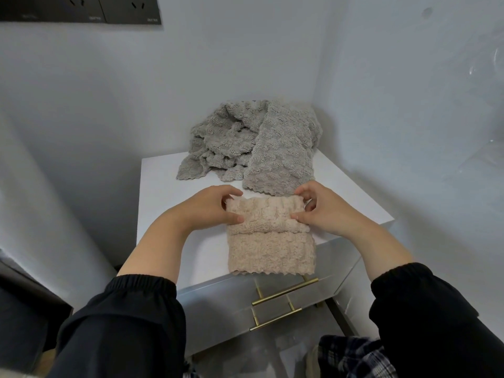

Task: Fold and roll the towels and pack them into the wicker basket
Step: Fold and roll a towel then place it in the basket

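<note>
Black elastic-cuffed sleeves [131,309] fill 7 and 5 o'clock. Plaid fabric [354,356] shows at 5 o'clock; cannot tell what it is. Beyond them is a white glossy counter [163,186], a drawer unit with brass bar handles [283,291] on its front.

A beige fluffy towel [270,252] lies folded into a strip at the counter's near edge. Its scalloped hem sits right at the lip, just above the top handle. The strip's far end is rolled up; the near part is flat, not yet taken in.

The left hand [210,207] holds the roll's 9 o'clock end and the right hand [324,211] its 3 o'clock end. Each grip pinches the roll, fingers curled over the far side, thumb pressed on the near side.

A heap of grey fluffy towels [245,143] sits at 12 o'clock from the roll in the wall corner, unfolded. One grey strip reaches nearly to the right fingers. Dark wall sockets [81,9] are at 11 o'clock. The wicker basket is not in view.

Step judged: rolling toward the person, roughly a third done.

Risks:
- Uneven thumb pressure could skew the roll into a cone.
- A slack grip could let the springy pile unwind.
- The hem at the lip may slide off as the roll nears.
- The nearby grey strip could get caught into the roll.
</note>
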Demonstrator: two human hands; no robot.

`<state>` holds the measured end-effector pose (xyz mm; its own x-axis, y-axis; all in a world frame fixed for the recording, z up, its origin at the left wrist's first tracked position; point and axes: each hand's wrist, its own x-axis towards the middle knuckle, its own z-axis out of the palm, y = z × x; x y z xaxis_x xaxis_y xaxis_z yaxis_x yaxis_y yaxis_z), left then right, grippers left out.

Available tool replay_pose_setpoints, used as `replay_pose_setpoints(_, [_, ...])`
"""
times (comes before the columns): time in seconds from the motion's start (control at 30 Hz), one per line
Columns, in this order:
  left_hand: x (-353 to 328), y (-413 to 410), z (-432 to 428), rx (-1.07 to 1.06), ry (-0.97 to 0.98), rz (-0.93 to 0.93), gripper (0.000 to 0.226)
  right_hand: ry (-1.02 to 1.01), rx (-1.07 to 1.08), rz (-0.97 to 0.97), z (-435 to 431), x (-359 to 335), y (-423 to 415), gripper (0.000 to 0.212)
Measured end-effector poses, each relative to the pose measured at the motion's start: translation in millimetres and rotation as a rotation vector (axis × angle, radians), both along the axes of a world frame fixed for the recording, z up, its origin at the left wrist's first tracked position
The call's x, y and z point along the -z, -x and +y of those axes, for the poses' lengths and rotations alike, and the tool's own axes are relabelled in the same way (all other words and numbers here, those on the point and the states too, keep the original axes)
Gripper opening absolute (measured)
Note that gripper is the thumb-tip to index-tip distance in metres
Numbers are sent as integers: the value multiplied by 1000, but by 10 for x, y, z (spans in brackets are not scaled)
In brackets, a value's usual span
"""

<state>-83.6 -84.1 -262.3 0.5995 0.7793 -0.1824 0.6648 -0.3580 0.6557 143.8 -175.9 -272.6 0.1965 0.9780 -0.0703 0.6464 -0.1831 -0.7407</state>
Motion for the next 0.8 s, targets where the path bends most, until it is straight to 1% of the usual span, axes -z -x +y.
replay_pose_setpoints(0.07, [-21, 8, 5, 38, 41, 20, 36, 32, -36, 6, 4, -17, -18, 44])
replay_pose_setpoints(0.1, [-29, 10, 4, 41, 48, 20, 31, 41, -55, 17, 1, -31, -20, 42])
replay_pose_setpoints(0.2, [-30, -11, 14, 6, 32, -16, 33, 39, -66, 55, -11, -72, -8, 27])
replay_pose_setpoints(0.3, [-45, -62, 19, -51, -18, -90, 20, -78, 31, -54, 23, -65, 36, 21])
replay_pose_setpoints(0.4, [-31, -131, 22, -142, -164, -165, 21, -273, 143, -137, 92, 0, 77, 26])
replay_pose_setpoints(0.47, [-7, -183, 8, -184, -285, -234, 24, -400, 163, -182, 132, 39, 94, 24])
replay_pose_setpoints(0.53, [32, -227, -8, -206, -376, -288, 28, -479, 171, -228, 165, 77, 96, 25])
replay_pose_setpoints(0.6, [85, -252, -8, -196, -463, -290, 31, -508, 181, -270, 186, 118, 93, 28])
replay_pose_setpoints(0.67, [126, -247, 5, -159, -519, -272, 33, -494, 158, -297, 194, 152, 88, 29])
replay_pose_setpoints(0.8, [117, -175, 37, -21, -484, -249, 33, -439, 55, -296, 159, 120, 29, 31])
